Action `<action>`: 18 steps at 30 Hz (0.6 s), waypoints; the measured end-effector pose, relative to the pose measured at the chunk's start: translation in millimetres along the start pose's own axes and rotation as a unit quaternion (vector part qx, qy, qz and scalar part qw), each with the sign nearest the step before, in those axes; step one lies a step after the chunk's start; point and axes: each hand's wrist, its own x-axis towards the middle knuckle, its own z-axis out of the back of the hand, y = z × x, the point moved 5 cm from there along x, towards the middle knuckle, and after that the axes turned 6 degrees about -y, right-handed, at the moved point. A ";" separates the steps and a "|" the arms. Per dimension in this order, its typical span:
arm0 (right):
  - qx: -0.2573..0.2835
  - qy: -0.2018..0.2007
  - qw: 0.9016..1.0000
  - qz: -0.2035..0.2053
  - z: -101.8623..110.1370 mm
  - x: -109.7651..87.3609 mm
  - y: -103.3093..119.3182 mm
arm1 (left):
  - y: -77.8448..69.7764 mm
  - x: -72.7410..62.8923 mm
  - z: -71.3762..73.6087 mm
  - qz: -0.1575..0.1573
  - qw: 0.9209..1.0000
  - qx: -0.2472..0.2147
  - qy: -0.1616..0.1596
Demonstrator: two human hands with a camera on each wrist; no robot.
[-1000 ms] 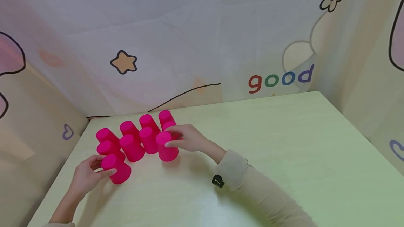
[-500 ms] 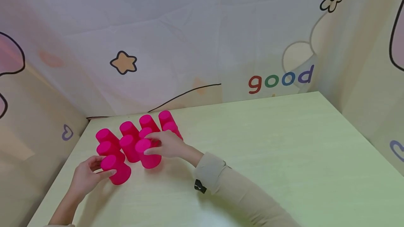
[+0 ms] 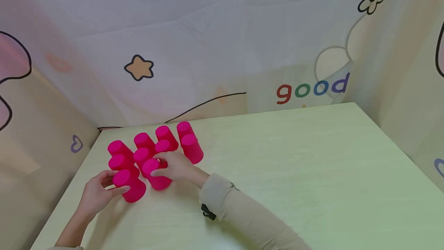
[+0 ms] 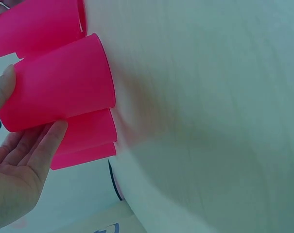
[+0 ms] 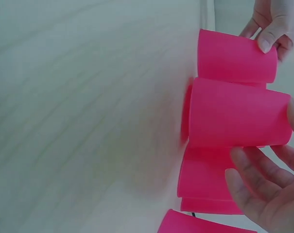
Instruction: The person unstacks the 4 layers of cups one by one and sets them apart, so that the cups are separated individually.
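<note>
Several bright pink cups stand mouth down in rows at the left of the table. My left hand (image 3: 98, 192) holds the front-left cup (image 3: 133, 189) between thumb and fingers; in the left wrist view that cup (image 4: 59, 82) appears with its rim at the table surface. Just right of it, my right hand (image 3: 178, 167) pinches another front cup (image 3: 159, 181) near its base end. The right wrist view has this cup (image 5: 239, 114) between thumb and fingers, close beside the left hand's cup (image 5: 236, 57). Whether its rim touches the table, I cannot tell.
Behind the held cups are a middle row, including a right-end cup (image 3: 192, 149), and a back row with a far-right cup (image 3: 185, 130). The pale green table (image 3: 295, 173) extends to the right. A printed cloth wall (image 3: 208, 49) borders the back.
My right hand has moved left with its cup, from before the right end of the rows to beside the left hand's cup. The left hand has stayed in place; the view shifted slightly.
</note>
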 end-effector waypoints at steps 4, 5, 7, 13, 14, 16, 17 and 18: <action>-0.001 -0.004 1.000 -0.017 -1.8 1.0 -5.6 | -1.5 1.9 -3.4 0.003 1.000 0.000 0.003; 0.001 -0.005 1.000 -0.024 -1.5 0.9 -7.4 | -1.9 2.7 -4.3 0.004 1.000 0.000 0.003; 0.001 -0.010 0.999 -0.034 1.0 0.3 -10.6 | -2.7 4.6 -6.2 0.004 1.000 -0.002 0.004; -0.019 -0.031 0.999 -0.022 25.6 -11.4 -17.3 | -12.4 1.1 -3.6 -0.030 0.999 0.017 -0.021; -0.029 -0.038 0.999 -0.017 32.8 -14.5 -18.5 | -17.2 -0.6 -1.4 -0.044 0.998 0.022 -0.035; -0.051 -0.052 0.997 -0.011 49.6 -21.7 -20.9 | -30.4 -4.6 3.7 -0.076 0.994 0.036 -0.071; -0.066 -0.060 0.996 -0.007 59.0 -25.2 -22.5 | -38.6 -6.4 6.1 -0.096 0.990 0.041 -0.092; -0.081 -0.069 0.994 -0.005 69.0 -28.9 -23.9 | -48.0 -8.1 7.8 -0.116 0.986 0.042 -0.111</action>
